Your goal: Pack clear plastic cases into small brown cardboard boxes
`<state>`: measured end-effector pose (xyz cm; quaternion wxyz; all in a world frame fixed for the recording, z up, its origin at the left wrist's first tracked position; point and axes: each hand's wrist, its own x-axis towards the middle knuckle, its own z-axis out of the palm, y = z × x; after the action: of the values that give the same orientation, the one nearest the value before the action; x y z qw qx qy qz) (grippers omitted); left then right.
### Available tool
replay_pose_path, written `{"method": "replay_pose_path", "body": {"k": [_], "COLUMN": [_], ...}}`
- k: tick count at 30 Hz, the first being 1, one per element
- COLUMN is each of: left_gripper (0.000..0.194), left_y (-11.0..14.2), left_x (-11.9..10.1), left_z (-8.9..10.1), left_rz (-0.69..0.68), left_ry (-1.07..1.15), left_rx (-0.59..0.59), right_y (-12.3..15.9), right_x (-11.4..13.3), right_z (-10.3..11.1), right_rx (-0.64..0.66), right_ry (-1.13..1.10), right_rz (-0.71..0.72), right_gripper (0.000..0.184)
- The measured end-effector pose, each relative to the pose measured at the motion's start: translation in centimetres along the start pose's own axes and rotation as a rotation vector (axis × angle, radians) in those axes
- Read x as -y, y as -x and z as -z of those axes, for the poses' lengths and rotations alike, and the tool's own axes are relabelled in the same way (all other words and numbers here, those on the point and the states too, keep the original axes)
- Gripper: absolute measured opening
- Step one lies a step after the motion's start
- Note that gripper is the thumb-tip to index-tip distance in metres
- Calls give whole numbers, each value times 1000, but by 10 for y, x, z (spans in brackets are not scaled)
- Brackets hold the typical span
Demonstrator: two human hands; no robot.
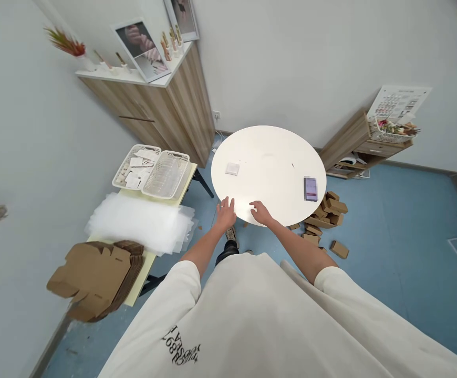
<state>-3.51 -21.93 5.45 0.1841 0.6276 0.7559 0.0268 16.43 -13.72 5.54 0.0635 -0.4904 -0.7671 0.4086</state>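
My left hand (226,212) rests at the near edge of a round white table (268,152), fingers spread and holding nothing. To its right, my right hand (260,212) is over the same edge, its fingers apart with nothing in them. Beyond my left hand lies a small, flat, whitish square packet (232,168); what is in it I cannot make out. A phone (310,189) with a lit screen lies near the table's right edge.
On the left a side table (136,291) bears flattened cardboard boxes (94,273), clear plastic sheets (137,220) and two white baskets (169,176). Small folded boxes (331,207) lie on the floor at right. A wooden cabinet (185,100) stands behind, a low shelf (349,136) at far right.
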Motion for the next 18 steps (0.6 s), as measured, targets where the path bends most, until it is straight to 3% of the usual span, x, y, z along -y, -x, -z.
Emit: {"method": "replay_pose_path", "body": {"k": [4, 9, 13, 18], "left_gripper": [68, 66, 64, 62], "left_y": [44, 99, 147, 210], "left_x": [10, 39, 78, 140], "left_z": [0, 6, 12, 20], "left_rz": [48, 157, 253, 354], "left_ry": [-11, 16, 61, 95], "left_rx": [-14, -44, -123, -216], "right_y": [18, 21, 16, 19], "right_x": [17, 45, 85, 152], "right_z": [-20, -55, -100, -170], "right_rx": [46, 103, 157, 249], "right_ry": [4, 36, 91, 127], "right_rz": [76, 175, 313, 467], "right_gripper": [40, 37, 36, 36]}}
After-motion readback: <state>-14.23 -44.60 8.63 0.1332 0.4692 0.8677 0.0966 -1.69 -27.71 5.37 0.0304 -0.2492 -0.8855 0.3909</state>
